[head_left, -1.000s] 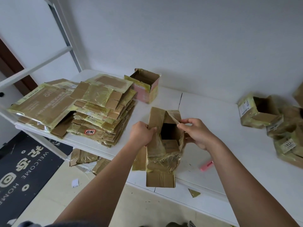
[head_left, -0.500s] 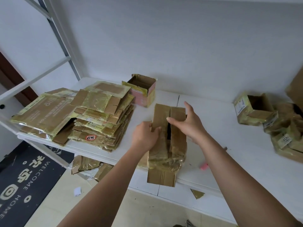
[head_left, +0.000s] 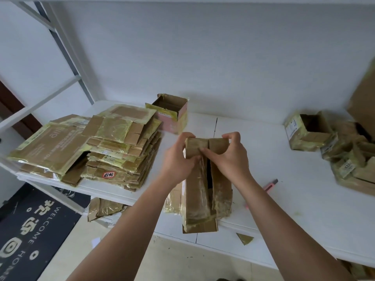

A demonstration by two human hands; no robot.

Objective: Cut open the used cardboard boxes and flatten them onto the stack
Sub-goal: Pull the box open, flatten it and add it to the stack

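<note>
A taped brown cardboard box (head_left: 205,191), slit open along its top, lies on the white table (head_left: 284,199) near the front edge. My left hand (head_left: 178,159) grips its far left flap. My right hand (head_left: 231,157) pinches the far right flap, fingers curled over the far edge. A stack of flattened boxes (head_left: 113,147) lies at the left end of the table. A pink box cutter (head_left: 269,184) lies on the table just right of my right forearm.
An open pink-sided box (head_left: 172,114) stands behind the stack by the wall. Several uncut boxes (head_left: 308,130) pile up at the right end. Cardboard scraps (head_left: 103,207) lie on the floor under the table, beside a dark doormat (head_left: 30,236).
The box's top flaps, spread open a second ago, have been folded shut and pressed down. Both hands have moved to the far ends of the flaps and now grip them.
</note>
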